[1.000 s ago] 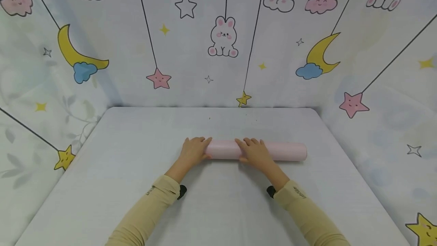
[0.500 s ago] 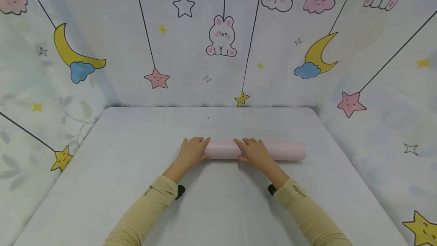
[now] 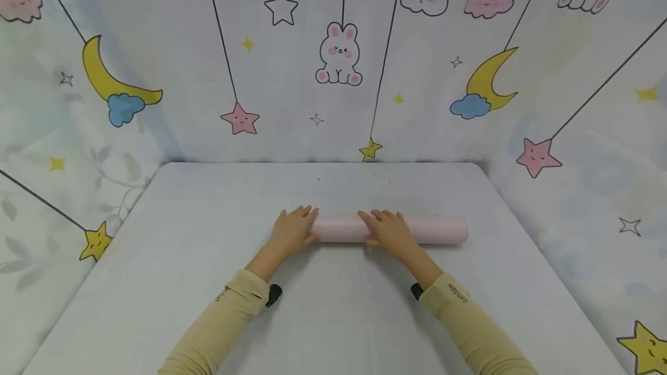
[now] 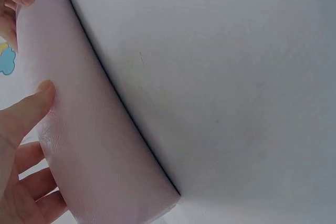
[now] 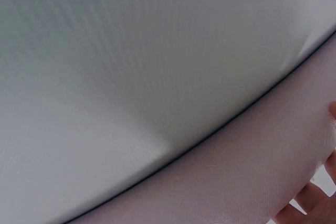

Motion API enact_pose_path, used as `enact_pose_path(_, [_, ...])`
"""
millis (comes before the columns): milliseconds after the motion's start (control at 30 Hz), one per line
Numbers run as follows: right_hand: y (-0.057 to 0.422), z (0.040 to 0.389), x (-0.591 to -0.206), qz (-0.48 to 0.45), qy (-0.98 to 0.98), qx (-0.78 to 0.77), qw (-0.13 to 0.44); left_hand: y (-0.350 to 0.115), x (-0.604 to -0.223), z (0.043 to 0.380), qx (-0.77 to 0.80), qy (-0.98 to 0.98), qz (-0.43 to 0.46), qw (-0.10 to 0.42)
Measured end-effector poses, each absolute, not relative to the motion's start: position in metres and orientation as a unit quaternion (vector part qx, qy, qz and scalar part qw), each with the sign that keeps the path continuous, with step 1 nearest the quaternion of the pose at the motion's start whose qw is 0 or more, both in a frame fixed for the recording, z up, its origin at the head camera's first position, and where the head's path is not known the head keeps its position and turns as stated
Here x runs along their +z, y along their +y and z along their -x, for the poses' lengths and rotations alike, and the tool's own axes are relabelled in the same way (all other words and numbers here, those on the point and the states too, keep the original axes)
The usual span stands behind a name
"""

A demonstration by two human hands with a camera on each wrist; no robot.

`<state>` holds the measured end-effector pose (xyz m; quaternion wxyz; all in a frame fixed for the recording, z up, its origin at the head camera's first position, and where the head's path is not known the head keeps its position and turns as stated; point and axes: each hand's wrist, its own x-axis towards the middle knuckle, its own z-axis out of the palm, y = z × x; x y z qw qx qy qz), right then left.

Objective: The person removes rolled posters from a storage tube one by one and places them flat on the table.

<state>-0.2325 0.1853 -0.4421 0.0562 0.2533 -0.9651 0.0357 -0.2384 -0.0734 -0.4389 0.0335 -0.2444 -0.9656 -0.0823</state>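
Note:
A smooth, pale pink roll (image 3: pixel 341 228) lies sideways on the white table, its right end reaching past my right hand. My left hand (image 3: pixel 293 231) grips the roll's left end, thumb on the near side and fingers over the top. Around the middle, my right hand (image 3: pixel 388 232) holds it the same way. In the left wrist view, the left thumb (image 4: pixel 46 94) presses the pink surface while the other fingers curl behind it. The right wrist view shows the roll (image 5: pixel 220 182) with only a few right-hand fingertips (image 5: pixel 310 198) at its edge.
The white table (image 3: pixel 333 311) has rounded far corners and a few tiny dark specks near its back edge. Printed fabric (image 3: pixel 292 74) with moons, stars and rabbits stands behind it and along both sides. A dark wrist device (image 3: pixel 274 294) sits below each hand.
Left-hand fingers have shifted very slightly left along the roll's end. My right hand and the roll stay practically where they were.

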Motion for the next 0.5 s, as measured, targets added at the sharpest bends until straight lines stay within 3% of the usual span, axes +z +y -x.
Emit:
enact_pose_path(300, [0.187,0.232,-0.442,-0.252,-0.964,0.041,0.070,-0.089,-0.432,0.238,-0.232,-0.953,0.194,0.024])
enact_pose_path(500, [0.186,0.231,-0.444,-0.250,-0.965,0.040,0.067,-0.111,-0.434,0.232,-0.369,-0.924,0.097,0.033])
